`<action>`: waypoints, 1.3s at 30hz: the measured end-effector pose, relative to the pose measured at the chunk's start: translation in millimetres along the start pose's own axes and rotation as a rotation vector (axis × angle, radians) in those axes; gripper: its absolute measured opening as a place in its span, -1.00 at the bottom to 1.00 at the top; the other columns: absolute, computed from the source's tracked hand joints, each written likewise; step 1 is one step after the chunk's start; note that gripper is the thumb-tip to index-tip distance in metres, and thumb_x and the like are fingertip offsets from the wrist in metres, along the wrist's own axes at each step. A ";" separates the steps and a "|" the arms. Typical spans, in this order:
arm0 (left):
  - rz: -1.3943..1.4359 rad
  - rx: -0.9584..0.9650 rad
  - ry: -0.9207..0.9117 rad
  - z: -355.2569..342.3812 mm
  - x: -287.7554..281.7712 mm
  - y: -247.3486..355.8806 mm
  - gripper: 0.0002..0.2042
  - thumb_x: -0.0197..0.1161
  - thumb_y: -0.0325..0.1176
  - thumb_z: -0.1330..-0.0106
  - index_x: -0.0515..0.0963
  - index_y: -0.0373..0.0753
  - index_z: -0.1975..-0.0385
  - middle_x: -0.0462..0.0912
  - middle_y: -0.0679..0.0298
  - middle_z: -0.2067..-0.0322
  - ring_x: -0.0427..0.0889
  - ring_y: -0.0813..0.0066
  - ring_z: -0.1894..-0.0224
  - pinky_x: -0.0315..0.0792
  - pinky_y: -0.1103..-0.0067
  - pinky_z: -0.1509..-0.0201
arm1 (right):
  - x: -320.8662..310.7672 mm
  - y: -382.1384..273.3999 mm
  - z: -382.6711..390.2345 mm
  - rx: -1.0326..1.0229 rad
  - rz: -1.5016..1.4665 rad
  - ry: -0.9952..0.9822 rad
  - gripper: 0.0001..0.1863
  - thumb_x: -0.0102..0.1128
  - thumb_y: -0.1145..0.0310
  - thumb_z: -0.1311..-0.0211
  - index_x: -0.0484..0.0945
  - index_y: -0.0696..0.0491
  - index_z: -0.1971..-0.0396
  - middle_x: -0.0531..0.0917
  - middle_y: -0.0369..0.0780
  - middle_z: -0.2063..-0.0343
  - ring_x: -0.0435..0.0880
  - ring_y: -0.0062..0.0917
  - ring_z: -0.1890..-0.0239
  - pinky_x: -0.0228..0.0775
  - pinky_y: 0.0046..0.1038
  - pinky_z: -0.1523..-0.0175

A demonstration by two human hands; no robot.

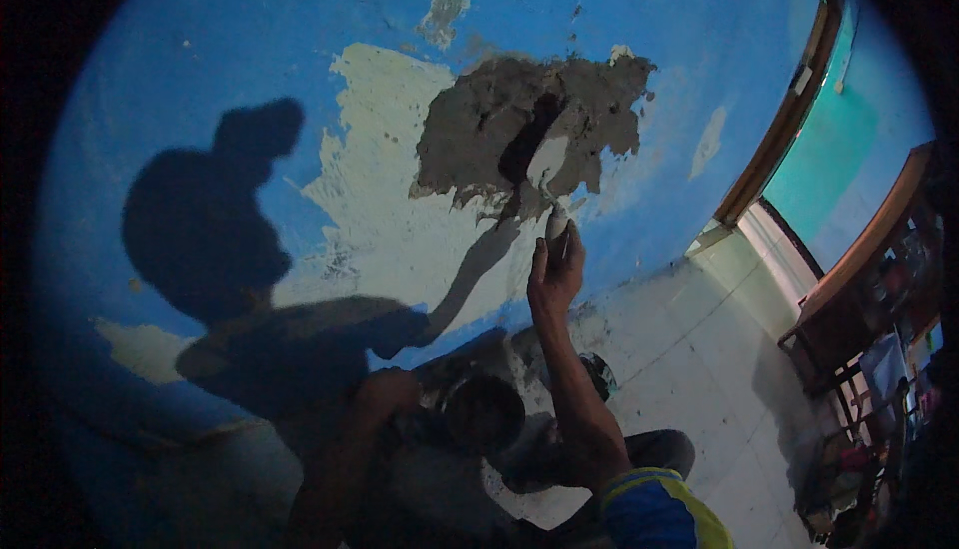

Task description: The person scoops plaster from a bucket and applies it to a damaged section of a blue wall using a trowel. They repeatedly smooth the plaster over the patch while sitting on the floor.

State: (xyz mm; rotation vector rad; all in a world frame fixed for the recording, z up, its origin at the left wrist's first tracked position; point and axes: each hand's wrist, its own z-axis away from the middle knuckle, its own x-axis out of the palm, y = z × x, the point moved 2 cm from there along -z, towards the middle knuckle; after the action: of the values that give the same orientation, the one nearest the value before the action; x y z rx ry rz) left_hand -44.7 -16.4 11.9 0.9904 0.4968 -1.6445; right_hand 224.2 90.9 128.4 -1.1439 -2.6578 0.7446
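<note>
Blue wall point(689, 39) ahead, paint peeled to cream point(380, 219) left of the raised hand. Pale tiled floor point(699, 349) to its right. Wooden door frame point(789, 114), cluttered wooden shelf point(859, 279) far right. Hard light, dark shadow point(210, 219) at left.

Wall point(649, 9): matt blue paint, flaking, pale plaster bare beneath. Mortar patch point(479, 139): grey, rough, lumpy, damp-looking. Trowel point(547, 164) in right hand point(555, 271): smooth pale blade, material unclear. Floor tiles point(699, 349): pale, smooth, mortar-spattered. Door frame point(789, 109): brown wood. Shelf unit point(849, 279): brown wood. Sleeve point(659, 514): blue-and-yellow cloth. Left hand not visible in shadow.
</note>
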 end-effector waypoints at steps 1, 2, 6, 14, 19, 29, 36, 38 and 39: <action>0.014 -0.010 0.021 0.2 -1.7 -0.4 -0.66 0.16 -0.19 -0.27 0.67 -0.32 0.16 0.71 0.00 0.10 0.71 0.04 0.04 0.59 0.20 -0.03 | 4.5 3.1 -2.5 -0.048 0.075 -0.018 -0.43 0.25 0.42 -0.34 0.32 0.12 -0.32 0.56 -0.08 0.04 0.64 -0.32 0.09 0.52 -0.31 0.04; 0.026 -0.017 0.028 2.4 -0.6 0.0 -0.68 0.17 -0.22 -0.26 0.67 -0.34 0.17 0.72 0.01 0.11 0.72 0.03 0.06 0.59 0.20 -0.01 | 6.5 4.1 -1.5 -0.091 0.155 -0.035 -0.42 0.25 0.44 -0.33 0.31 0.12 -0.32 0.56 -0.06 0.06 0.65 -0.27 0.12 0.53 -0.27 0.06; 0.080 -0.076 0.083 8.0 -2.9 2.8 -0.71 0.12 -0.27 -0.29 0.69 -0.27 0.16 0.72 -0.04 0.12 0.72 0.01 0.05 0.57 0.13 -0.04 | 10.8 4.2 4.5 0.033 0.273 -0.204 -0.38 0.22 0.46 -0.30 0.25 0.10 -0.35 0.54 0.03 0.11 0.62 -0.05 0.19 0.53 -0.17 0.14; 0.070 -0.045 0.116 24.0 -19.3 23.3 -0.70 0.12 -0.22 -0.28 0.71 -0.28 0.25 0.73 -0.04 0.19 0.74 -0.01 0.12 0.57 0.12 -0.01 | -51.6 28.8 80.7 0.051 0.471 -0.481 -0.41 0.16 0.41 -0.32 0.25 0.14 -0.33 0.54 0.10 0.04 0.59 0.10 0.19 0.50 -0.01 0.11; 0.089 -0.048 0.091 26.1 -21.8 25.1 -0.66 0.08 -0.12 -0.38 0.69 -0.24 0.19 0.72 0.00 0.14 0.73 0.01 0.12 0.58 0.13 0.02 | -93.4 23.8 123.5 0.055 0.409 -0.439 -0.44 0.15 0.36 -0.37 0.27 0.14 -0.33 0.58 0.10 0.01 0.62 -0.06 0.02 0.50 -0.19 -0.05; -0.012 -0.014 0.133 1.2 1.7 3.9 -0.61 0.05 -0.05 -0.40 0.69 -0.24 0.20 0.72 -0.03 0.15 0.73 0.02 0.13 0.57 0.12 0.03 | -81.2 -29.6 92.2 0.915 -0.431 -0.214 -0.41 0.18 0.28 -0.42 0.20 0.11 -0.34 0.58 -0.13 0.08 0.55 -0.56 0.20 0.45 -0.50 0.15; 0.108 -0.013 0.038 20.0 -16.5 10.4 -0.61 0.08 -0.08 -0.39 0.67 -0.29 0.18 0.70 -0.07 0.14 0.71 -0.06 0.10 0.56 0.12 0.00 | -207.7 -35.9 172.9 1.640 -0.332 -0.624 -0.52 0.12 0.29 -0.41 0.28 0.10 -0.24 0.58 -0.22 0.35 0.56 -0.54 0.50 0.40 -0.49 0.52; 0.094 0.017 0.068 21.6 -18.1 16.1 -0.62 0.08 -0.10 -0.40 0.66 -0.31 0.17 0.70 -0.07 0.14 0.71 -0.07 0.11 0.56 0.13 -0.01 | -224.3 -34.1 186.2 1.689 -0.326 -0.919 -0.51 0.13 0.28 -0.39 0.28 0.11 -0.23 0.58 -0.22 0.35 0.57 -0.54 0.51 0.39 -0.50 0.55; 0.093 0.026 0.100 21.5 -19.1 19.4 -0.63 0.08 -0.12 -0.39 0.66 -0.31 0.16 0.70 -0.07 0.14 0.71 -0.07 0.11 0.56 0.12 0.00 | -230.1 -31.4 192.1 1.725 -0.243 -1.063 -0.50 0.13 0.27 -0.39 0.28 0.11 -0.23 0.58 -0.21 0.35 0.58 -0.54 0.52 0.38 -0.50 0.57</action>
State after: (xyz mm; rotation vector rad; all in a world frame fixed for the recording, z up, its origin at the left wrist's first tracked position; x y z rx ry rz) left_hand -33.1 -27.4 42.7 1.1032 0.4893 -1.5276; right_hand 301.9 -165.5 -9.7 0.1822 -1.1638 3.0275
